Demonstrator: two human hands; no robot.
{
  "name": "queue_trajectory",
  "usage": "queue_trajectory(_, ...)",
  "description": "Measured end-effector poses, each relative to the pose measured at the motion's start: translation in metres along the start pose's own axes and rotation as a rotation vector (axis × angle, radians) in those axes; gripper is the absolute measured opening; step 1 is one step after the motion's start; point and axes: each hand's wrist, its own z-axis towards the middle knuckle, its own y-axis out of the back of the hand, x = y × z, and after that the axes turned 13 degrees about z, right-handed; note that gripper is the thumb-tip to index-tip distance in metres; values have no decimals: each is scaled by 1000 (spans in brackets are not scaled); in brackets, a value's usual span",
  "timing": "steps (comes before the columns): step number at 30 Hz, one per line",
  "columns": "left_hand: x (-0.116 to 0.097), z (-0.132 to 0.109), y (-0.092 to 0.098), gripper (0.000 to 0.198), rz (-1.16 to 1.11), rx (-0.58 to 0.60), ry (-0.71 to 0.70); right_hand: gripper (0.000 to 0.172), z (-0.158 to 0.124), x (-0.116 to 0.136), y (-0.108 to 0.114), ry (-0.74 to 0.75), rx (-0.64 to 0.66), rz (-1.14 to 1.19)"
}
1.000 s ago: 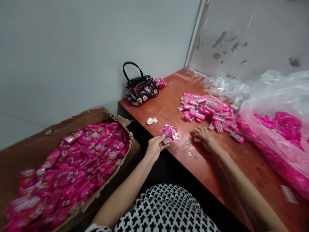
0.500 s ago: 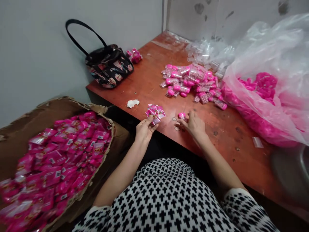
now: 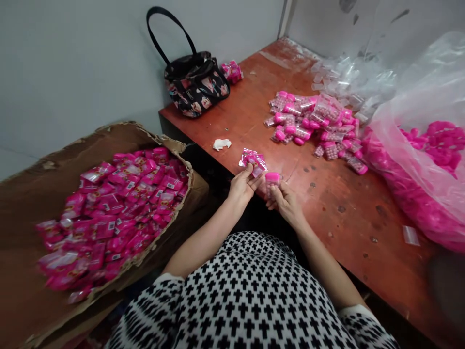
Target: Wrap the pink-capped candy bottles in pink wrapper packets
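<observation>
Between right fingers, small bottle, pink cap exposed

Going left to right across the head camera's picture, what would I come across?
Cardboard box, white scrap, pink packets in the left hand, pink-capped container in the right hand, large plastic bag.

Place: workshop | signs: torn carton — bulk pink packets; heaped bottles — scuffed table

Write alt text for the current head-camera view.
A person's left hand holds pink packets and the right hand a pink-capped bottle by the edge of a reddish table. More bottles lie heaped beyond; a cardboard box of pink packs stands at left.
</observation>
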Motion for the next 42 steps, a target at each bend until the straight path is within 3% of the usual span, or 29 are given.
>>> queue_trajectory(4, 2, -2, -2, 19, -13, 36, -27, 38, 2, -6, -15, 26, -22, -7)
queue_trajectory(10, 3, -9, -6, 27, 65, 97, -128, 36, 10, -14, -14, 2, -7, 82)
queue_trajectory(14, 0, -11, -6, 38, 207, 211, -173, 36, 13, -19, -14, -23, 21, 203)
queue_trajectory(23, 3, -10, -5, 42, 429, 298, -177, 30, 12, -26, -12, 169, -75, -38)
queue_trajectory(29, -5, -10, -3, 38, 575, 403, -178, 39, 15, -22, -10, -30, 96, 310)
queue_trajectory(32, -7, -11, -2, 32, 615, 449, -192, 38, 17, -22, -9, -3, 64, 322)
queue_trajectory(35, -7, -13, -2, 29, 606, 456, -189, 34, 17, -22, -11, 79, -3, 226)
queue_trajectory(39, -3, -16, -4, 30, 573, 403, -195, 35, 15, -22, -12, 38, 13, 214)
queue_trajectory(42, 1, -17, -6, 32, 536, 319, -222, 31, 13, -22, -12, 156, -92, 32)
